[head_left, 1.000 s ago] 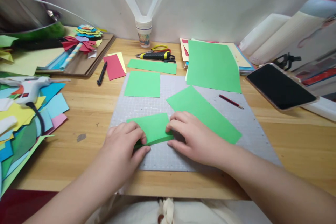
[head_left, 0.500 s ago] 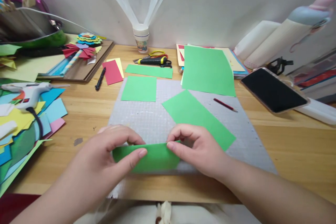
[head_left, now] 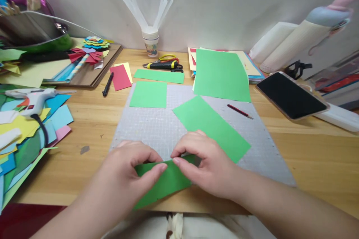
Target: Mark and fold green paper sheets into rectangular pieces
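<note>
So I've got a green piece of paper (head_left: pixel 171 182) held up right in front of me, over the near edge of the gridded mat (head_left: pixel 140 127), its bottom edge hanging above the bare wood. Call that the clock's center. My left hand (head_left: pixel 127 168), at 10 o'clock, is in a narrow pinch on its top edge, thumb on the side facing me, fingers behind. My right hand (head_left: pixel 207 166) at 2 has the same edge between thumb and fingertips, thumbs pretty close together. Can't tell if the paper's folded back there.

Around that: a green rectangle (head_left: pixel 213 127) lies slanted on the mat toward 1, with a red pencil (head_left: pixel 239 111) just past it. A small green sheet (head_left: pixel 148 95) sits near 12, then a green strip (head_left: pixel 159 76) and a cutter (head_left: pixel 161 65) further out. Phone's (head_left: pixel 293 95) at 2, glue gun (head_left: pixel 35 99) at 10.
</note>
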The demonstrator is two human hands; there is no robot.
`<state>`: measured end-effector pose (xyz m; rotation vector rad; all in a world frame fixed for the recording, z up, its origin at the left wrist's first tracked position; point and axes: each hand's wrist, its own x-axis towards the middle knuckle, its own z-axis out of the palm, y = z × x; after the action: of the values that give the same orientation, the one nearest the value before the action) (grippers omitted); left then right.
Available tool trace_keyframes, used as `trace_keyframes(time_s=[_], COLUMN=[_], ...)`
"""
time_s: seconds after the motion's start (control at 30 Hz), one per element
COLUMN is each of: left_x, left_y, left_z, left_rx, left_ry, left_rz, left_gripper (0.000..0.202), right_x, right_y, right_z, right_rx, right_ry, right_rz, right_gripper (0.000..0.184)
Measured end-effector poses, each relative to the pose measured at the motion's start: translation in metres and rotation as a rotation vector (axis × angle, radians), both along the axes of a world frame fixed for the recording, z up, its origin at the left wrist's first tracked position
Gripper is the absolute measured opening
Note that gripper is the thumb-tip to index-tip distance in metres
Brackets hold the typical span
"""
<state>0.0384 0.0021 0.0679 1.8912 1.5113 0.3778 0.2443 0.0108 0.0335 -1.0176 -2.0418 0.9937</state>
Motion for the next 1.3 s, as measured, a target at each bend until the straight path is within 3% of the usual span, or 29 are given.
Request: trace_keyframes(time_s=[0.3,0.5,0.87,1.0,1.1,1.17,1.2,1.3], left_x=[0.007,0.006,-0.024,-0.040,-0.047,-0.046,-0.044,-0.034], left_y=[-0.005,-0.009,-0.010,-0.011,-0.012,-0.012,-0.012,-0.010], left_z=[-0.020,-0.022,-0.016,-0.015,-0.018,-0.021,-0.023,-0.029], left_rx=[0.056,0.195,0.095,0.025,-0.074,-0.135,-0.154,-0.138], left_ry=[-0.016,-0.054,-0.150,-0.198,-0.237,-0.265,-0.276,-0.266], left_rz=[-0.099,-0.190,-0.043,0.068,0.160,0.179,0.180,0.159], left_gripper=[0.017,0.020,0.026,0.027,0.030,0.032,0.033,0.034], right_x=[-0.003,-0.005,0.004,0.009,0.011,0.010,0.009,0.004], right_y=[-0.002,-0.003,0.008,0.015,0.018,0.016,0.014,0.007], right_z=[0.000,-0.003,-0.007,-0.008,-0.005,-0.002,-0.001,-0.001], right_rx=[0.069,0.169,0.171,0.164,-0.007,-0.226,-0.323,-0.441], right_ry=[-0.181,-0.190,-0.271,-0.294,-0.154,0.028,0.089,0.046], right_rz=[0.041,0.049,0.029,-0.065,-0.137,-0.082,-0.037,0.035], right_gripper=[0.009,0.008,0.010,0.013,0.011,0.003,0.008,0.011])
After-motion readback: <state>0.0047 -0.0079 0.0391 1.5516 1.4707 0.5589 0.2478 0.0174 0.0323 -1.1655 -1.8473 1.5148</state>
